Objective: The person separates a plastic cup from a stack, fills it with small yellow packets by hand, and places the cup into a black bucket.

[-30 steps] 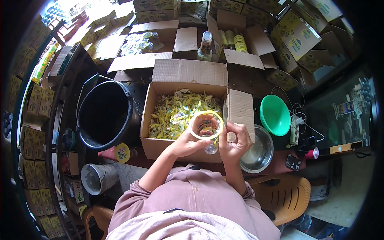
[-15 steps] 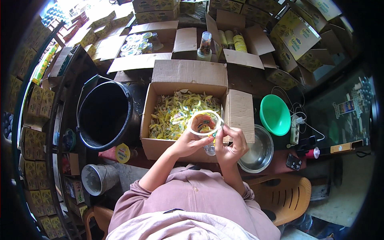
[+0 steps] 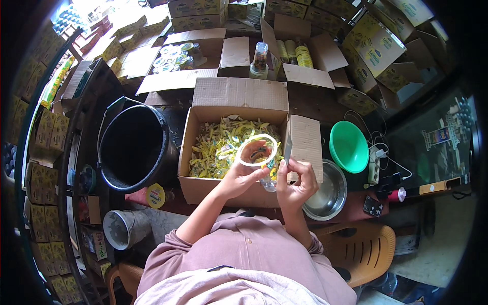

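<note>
My left hand [image 3: 240,179] is wrapped round a clear plastic cup [image 3: 274,140], tilted so its pale rim faces up. A small coloured print shows on the cup's side. Just to the right, my right hand [image 3: 297,185] pinches a thin, flat grey piece [image 3: 288,147] that stands up from the fingertips, seen nearly edge-on. It looks like a strip or sheet, but its kind is unclear. Both hands are over the near edge of an open cardboard box [image 3: 244,94], which is filled with many small yellow-and-clear wrapped packets [image 3: 218,145].
A black bucket [image 3: 165,152] stands left of the box, with a grey pail [image 3: 122,229] below it. To the right are a green bowl [image 3: 349,146] and a metal basin [image 3: 328,201]. Stacked cups [image 3: 260,56] and open cartons [image 3: 178,76] line the back.
My right hand has drawn slightly away from the cup, and the thin grey piece now shows upright in its fingers. The cup has shifted a little left and up.
</note>
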{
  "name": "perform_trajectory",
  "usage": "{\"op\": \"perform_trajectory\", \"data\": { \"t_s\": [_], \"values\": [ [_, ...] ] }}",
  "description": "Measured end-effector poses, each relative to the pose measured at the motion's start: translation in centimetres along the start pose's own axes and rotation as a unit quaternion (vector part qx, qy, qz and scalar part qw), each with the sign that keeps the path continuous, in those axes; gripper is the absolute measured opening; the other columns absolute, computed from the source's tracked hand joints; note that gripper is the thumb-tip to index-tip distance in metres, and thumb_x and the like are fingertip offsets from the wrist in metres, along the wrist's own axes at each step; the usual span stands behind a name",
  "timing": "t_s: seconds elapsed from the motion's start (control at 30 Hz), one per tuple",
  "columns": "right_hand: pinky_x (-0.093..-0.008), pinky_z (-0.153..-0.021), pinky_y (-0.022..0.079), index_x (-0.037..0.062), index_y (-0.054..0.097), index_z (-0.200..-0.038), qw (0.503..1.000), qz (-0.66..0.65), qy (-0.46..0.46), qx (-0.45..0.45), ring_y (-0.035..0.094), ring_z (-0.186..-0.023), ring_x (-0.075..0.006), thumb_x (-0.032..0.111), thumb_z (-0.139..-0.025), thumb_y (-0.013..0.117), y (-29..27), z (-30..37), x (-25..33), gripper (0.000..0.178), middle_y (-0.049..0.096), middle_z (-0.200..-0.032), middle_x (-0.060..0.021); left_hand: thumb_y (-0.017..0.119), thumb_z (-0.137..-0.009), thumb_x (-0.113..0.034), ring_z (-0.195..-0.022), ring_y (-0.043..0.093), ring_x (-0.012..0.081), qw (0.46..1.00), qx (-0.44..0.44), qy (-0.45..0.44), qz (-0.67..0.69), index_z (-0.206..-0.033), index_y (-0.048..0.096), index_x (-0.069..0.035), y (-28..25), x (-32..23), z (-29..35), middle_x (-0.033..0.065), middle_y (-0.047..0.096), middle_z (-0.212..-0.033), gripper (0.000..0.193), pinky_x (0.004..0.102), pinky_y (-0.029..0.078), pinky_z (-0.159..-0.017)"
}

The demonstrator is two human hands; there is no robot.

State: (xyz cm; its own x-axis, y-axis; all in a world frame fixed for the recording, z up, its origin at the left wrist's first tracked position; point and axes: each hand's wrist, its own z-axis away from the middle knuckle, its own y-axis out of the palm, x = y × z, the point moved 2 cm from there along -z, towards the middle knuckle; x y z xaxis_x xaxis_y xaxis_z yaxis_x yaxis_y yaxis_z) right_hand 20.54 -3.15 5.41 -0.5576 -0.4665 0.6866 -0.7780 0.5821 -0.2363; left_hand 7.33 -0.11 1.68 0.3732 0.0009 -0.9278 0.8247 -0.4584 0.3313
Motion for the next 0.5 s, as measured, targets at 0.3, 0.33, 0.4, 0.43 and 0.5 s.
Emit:
{"op": "perform_trajectory", "data": {
  "t_s": [0.3,0.33,0.4,0.43,0.5],
  "values": [
    [-0.0268,-0.053,0.047,0.0020,0.062,-0.081,0.998,0.013,-0.053,0.008,0.060,-0.060,-0.0186,-0.004,-0.065,0.065,0.58,0.59,0.23,0.017,0.059,-0.070,-0.0084,0.060,-0.081,-0.008,-0.114,0.040,0.0170,0.994,-0.045,0.056,-0.082,-0.128,0.025,-0.003,0.52,-0.40,0.09,0.0100,0.036,-0.119,0.059,0.0317,0.037,-0.093],
    [-0.0257,-0.053,0.046,0.0012,0.061,-0.080,0.998,0.019,-0.064,0.003,0.058,-0.058,-0.0170,-0.005,-0.066,0.064,0.62,0.51,0.25,0.016,0.058,-0.069,-0.0083,0.060,-0.081,-0.008,-0.113,0.040,0.0171,0.992,-0.046,0.060,-0.098,-0.127,0.025,-0.003,0.50,-0.31,0.11,0.0097,0.036,-0.118,0.059,0.0320,0.038,-0.092],
    [-0.0246,-0.052,0.045,0.0005,0.060,-0.080,0.997,0.026,-0.074,-0.001,0.056,-0.056,-0.0155,-0.006,-0.066,0.064,0.71,0.26,0.26,0.016,0.057,-0.068,-0.0082,0.061,-0.080,-0.008,-0.112,0.041,0.0172,0.990,-0.047,0.064,-0.113,-0.127,0.025,-0.003,0.53,-0.39,0.08,0.0094,0.036,-0.118,0.059,0.0323,0.038,-0.092],
    [-0.0245,-0.052,0.045,0.0003,0.060,-0.081,0.996,0.027,-0.082,-0.003,0.056,-0.056,-0.0157,-0.006,-0.066,0.063,0.73,0.11,0.31,0.017,0.057,-0.068,-0.0084,0.061,-0.080,-0.007,-0.111,0.041,0.0173,0.990,-0.044,0.062,-0.117,-0.127,0.025,-0.003,0.60,-0.52,0.12,0.0091,0.036,-0.118,0.059,0.0327,0.038,-0.091],
    [-0.0244,-0.052,0.045,0.0002,0.060,-0.081,0.996,0.029,-0.090,-0.004,0.057,-0.057,-0.0159,-0.006,-0.066,0.063,0.76,-0.14,0.40,0.017,0.058,-0.068,-0.0086,0.061,-0.079,-0.007,-0.110,0.042,0.0173,0.990,-0.041,0.059,-0.120,-0.126,0.025,-0.003,0.56,-0.54,0.15,0.0089,0.036,-0.117,0.060,0.0331,0.039,-0.091]
  ]
}}
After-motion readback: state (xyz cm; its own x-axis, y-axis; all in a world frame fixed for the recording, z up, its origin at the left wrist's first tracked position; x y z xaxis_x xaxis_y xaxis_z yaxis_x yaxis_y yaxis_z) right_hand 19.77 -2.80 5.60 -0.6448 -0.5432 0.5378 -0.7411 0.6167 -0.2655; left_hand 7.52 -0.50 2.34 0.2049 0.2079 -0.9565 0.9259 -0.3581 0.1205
